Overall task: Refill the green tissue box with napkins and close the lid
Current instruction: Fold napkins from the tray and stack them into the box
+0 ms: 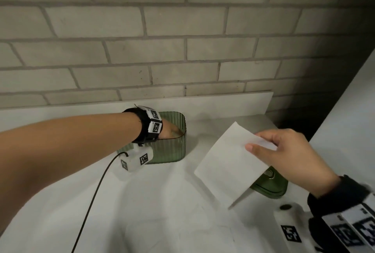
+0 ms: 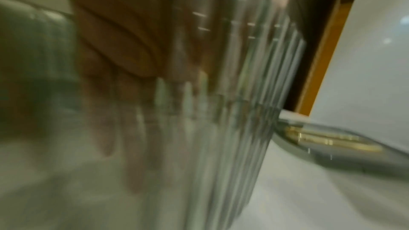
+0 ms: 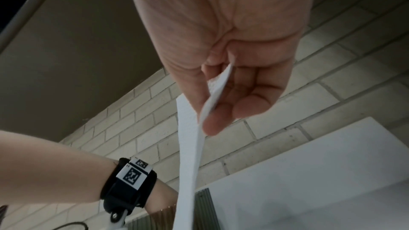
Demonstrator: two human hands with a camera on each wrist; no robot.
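Observation:
The green ribbed tissue box point(image 1: 170, 150) stands open-topped on the white table, near the back. My left hand point(image 1: 172, 131) reaches down inside it; through the see-through wall point(image 2: 243, 93) its fingers point(image 2: 132, 146) look straight and point down at the bottom. What lies under them is blurred. My right hand point(image 1: 255, 142) holds a white napkin point(image 1: 229, 161) in the air to the right of the box, pinched at one corner between thumb and fingers point(image 3: 210, 125). The green lid point(image 1: 272, 187) lies flat on the table beneath the napkin, partly hidden by it.
A brick wall point(image 1: 182, 50) and a low white ledge point(image 1: 223, 102) run behind the box. A white panel point(image 1: 345, 121) rises at the right. A black cable point(image 1: 95, 192) trails from my left wrist across the wrinkled white table cover point(image 1: 162, 212).

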